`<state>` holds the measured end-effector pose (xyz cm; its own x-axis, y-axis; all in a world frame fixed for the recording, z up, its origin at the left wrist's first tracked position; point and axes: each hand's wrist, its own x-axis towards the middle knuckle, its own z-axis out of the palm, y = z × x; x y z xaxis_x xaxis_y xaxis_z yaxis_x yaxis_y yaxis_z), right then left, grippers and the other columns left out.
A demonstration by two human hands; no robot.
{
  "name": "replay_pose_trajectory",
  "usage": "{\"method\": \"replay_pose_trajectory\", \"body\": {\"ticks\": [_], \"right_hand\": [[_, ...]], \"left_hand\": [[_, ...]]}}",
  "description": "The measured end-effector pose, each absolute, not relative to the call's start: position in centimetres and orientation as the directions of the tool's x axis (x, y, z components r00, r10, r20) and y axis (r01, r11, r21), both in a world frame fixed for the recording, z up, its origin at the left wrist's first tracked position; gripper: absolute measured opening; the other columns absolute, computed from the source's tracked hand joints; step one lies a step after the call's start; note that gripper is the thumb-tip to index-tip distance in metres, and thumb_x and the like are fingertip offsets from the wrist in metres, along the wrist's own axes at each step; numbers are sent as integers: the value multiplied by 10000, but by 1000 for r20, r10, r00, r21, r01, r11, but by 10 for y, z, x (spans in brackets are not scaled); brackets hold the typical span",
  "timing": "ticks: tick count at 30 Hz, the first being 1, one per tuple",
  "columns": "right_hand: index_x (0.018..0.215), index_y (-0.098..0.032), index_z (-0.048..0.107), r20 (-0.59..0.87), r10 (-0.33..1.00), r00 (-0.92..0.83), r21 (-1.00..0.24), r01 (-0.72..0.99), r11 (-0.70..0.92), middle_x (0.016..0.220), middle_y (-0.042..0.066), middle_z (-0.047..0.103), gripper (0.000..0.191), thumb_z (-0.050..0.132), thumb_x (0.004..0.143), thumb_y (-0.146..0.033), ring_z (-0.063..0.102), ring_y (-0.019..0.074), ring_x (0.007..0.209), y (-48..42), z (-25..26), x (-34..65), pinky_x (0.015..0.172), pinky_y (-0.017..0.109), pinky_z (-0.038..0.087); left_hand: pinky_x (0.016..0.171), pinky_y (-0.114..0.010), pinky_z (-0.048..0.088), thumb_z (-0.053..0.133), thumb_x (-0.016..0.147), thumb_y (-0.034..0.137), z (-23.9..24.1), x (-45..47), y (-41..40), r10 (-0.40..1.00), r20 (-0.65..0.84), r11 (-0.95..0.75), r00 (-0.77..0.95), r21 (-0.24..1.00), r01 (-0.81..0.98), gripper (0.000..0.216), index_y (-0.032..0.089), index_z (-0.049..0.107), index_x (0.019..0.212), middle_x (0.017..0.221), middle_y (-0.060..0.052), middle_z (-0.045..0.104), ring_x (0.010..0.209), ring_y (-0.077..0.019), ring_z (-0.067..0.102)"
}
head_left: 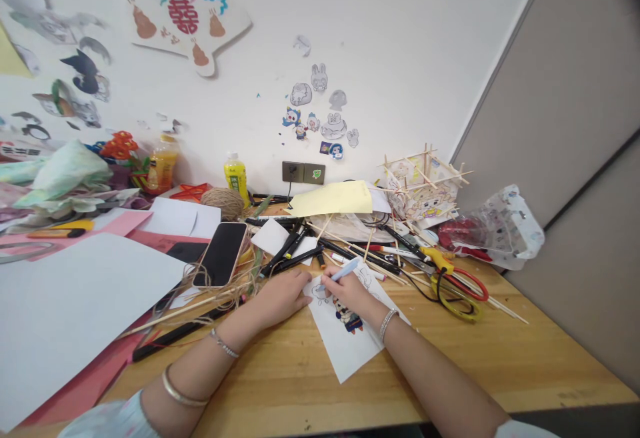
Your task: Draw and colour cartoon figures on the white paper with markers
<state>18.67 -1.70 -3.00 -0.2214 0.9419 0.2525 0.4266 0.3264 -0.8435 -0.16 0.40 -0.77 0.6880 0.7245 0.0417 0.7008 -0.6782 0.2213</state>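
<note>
My right hand (350, 291) is closed round a light blue marker (346, 269), its tip down on a white sheet with a cartoon drawing (345, 341) on the wooden table (500, 358). My left hand (280, 297) lies flat, fingers stretched out, pressing the sheet's left edge. Both wrists wear bracelets.
A phone (223, 253) leans on twine and sticks to the left. Black pens (293, 251), wooden sticks, red-and-yellow scissors (457, 285), a stick-frame paper lantern (425, 188) and a plastic bag (500, 225) crowd the back. Large white paper (75, 311) covers the left side. Bottles stand by the wall.
</note>
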Motion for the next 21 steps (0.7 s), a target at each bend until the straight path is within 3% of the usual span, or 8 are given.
{"method": "replay_pose_trajectory", "body": {"ticks": [21], "right_hand": [[668,-205,492,246,948,-201,-854,417,310,577,-43,523,200,466,864,-238,500,124,555,-16,-31,186,550,228,388]], "left_hand": [[759,-321,440,516,852,256,-3,-1,2,726,35,-676,687,218,704,158,186,540,991,987,-85,611,919,-247,585]]}}
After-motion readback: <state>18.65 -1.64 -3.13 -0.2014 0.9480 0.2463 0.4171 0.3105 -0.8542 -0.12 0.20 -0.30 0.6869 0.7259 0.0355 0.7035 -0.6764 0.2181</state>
